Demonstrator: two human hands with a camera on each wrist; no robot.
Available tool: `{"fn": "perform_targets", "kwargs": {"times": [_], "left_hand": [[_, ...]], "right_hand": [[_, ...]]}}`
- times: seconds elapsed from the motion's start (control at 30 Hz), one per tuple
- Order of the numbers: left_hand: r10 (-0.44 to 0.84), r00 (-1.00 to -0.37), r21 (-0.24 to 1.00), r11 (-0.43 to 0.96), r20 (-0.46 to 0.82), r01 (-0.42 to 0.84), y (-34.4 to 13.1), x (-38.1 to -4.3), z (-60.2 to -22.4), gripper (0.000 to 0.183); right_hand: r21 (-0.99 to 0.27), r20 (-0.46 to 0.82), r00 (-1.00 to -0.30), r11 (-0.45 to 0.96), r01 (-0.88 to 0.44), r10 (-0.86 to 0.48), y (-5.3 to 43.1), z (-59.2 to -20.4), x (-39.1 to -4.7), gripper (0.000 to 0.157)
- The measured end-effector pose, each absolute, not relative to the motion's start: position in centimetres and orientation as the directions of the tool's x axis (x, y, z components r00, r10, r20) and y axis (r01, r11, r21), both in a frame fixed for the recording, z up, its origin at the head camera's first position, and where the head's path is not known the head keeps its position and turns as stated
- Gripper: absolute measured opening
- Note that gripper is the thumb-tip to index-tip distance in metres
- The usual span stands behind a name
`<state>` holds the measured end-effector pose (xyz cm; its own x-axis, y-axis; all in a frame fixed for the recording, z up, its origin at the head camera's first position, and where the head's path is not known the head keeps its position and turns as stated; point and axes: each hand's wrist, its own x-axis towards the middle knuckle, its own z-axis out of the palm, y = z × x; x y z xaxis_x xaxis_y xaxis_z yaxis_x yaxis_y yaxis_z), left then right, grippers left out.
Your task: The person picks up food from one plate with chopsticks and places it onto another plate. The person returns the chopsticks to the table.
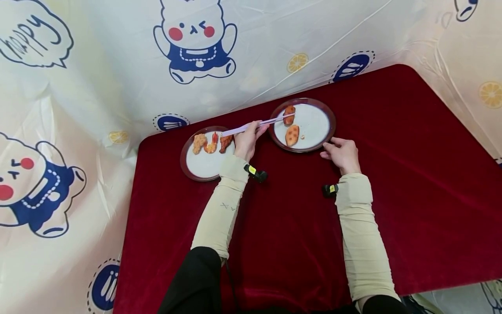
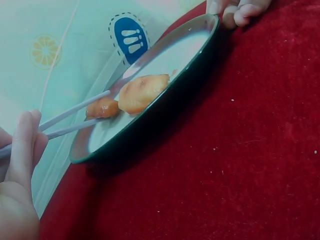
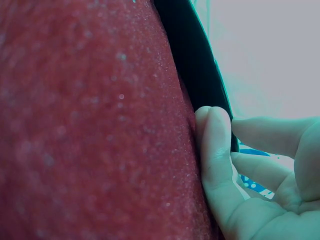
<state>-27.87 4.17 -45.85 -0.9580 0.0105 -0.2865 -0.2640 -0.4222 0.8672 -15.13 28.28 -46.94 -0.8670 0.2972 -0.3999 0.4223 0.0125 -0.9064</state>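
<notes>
My left hand [image 1: 247, 141] holds a pair of pale purple chopsticks [image 1: 239, 129]. Their tips lie on either side of a brown piece of food [image 2: 102, 108] at the far left of the right-hand plate [image 1: 321, 143], which is white with a brown rim. A spotted orange-brown piece [image 1: 292, 135] lies nearer on the same plate, beside a small crumb. My right hand [image 1: 343, 155] pinches this plate's near right edge between thumb and fingers; the right wrist view shows the fingers [image 3: 217, 145] against the dark rim [image 3: 200, 60].
Left of it stands a second brown-rimmed plate [image 1: 196, 176], partly behind my left hand. It bears a fried chunk [image 1: 199, 143], a shrimp [image 1: 210, 147] and a dark brown piece [image 1: 225, 143]. Both plates rest on a red cloth [image 1: 290, 226], near the printed curtain [image 1: 266, 35] behind.
</notes>
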Motion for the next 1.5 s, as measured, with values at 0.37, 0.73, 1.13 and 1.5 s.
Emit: {"fn": "perform_targets", "kwargs": {"times": [0.37, 0.73, 1.13, 1.5], "left_hand": [[0.046, -0.968, 0.900, -0.359, -0.248, -0.248, 3.9, -27.4, -45.9, 0.026], [0.046, -0.968, 0.911, -0.330, -0.247, -0.248, 3.5, -27.0, -46.0, 0.020], [0.070, -0.969, 0.966, -0.094, -0.236, -0.242, 4.7, -28.1, -44.7, 0.030], [0.076, -0.931, 0.922, -0.131, -0.357, -0.364, 5.1, -29.7, -43.9, 0.035]], "right_hand": [[-0.903, -0.415, -0.864, -0.014, 0.429, 0.285, 28.3, -46.7, -15.1, 0.056], [-0.907, -0.404, -0.868, -0.002, 0.421, 0.288, 28.4, -46.8, -15.1, 0.056], [-0.906, -0.404, -0.868, 0.008, 0.424, 0.288, 28.3, -46.6, -15.0, 0.055], [-0.910, -0.391, -0.874, 0.023, 0.414, 0.289, 28.4, -46.9, -15.0, 0.053]]}}
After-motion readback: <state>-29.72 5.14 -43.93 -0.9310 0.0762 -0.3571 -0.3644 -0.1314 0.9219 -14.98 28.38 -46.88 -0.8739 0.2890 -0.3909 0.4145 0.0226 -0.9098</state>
